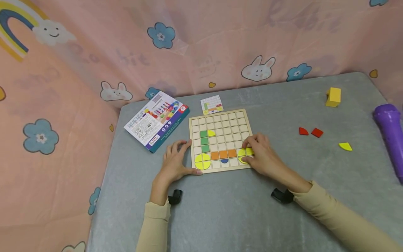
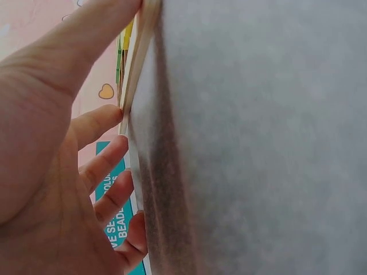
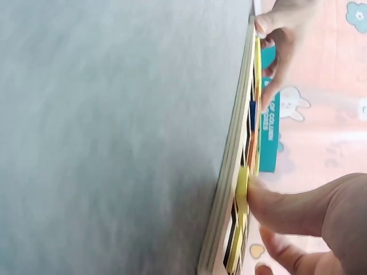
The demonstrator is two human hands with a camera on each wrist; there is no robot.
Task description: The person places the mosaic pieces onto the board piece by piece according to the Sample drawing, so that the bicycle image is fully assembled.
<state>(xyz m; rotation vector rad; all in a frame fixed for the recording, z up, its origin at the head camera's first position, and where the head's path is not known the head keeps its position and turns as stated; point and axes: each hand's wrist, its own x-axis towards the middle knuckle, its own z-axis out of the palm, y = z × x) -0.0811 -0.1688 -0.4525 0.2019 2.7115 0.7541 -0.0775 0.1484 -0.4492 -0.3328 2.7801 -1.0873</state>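
A wooden grid board point(image 1: 225, 135) lies on the grey table with coloured flat pieces in its cells. My left hand point(image 1: 175, 159) touches the board's near left corner, index finger at the left edge and thumb at the front edge. At the near right corner my right hand point(image 1: 266, 155) presses its thumb on a yellow quarter-circle piece point(image 3: 242, 189). Its index finger reaches over the cells just above. Green squares point(image 1: 204, 141), orange squares point(image 1: 223, 154), a blue half-circle point(image 1: 224, 161) and a yellow circle of quarter pieces point(image 1: 203, 161) sit in the board.
Behind the board lies a small pattern card point(image 1: 211, 104); a printed box point(image 1: 156, 121) is at its left. To the right are red pieces point(image 1: 317, 132), a yellow quarter piece point(image 1: 345, 146), a yellow block point(image 1: 333, 97) and a purple microphone-shaped object point(image 1: 388, 136).
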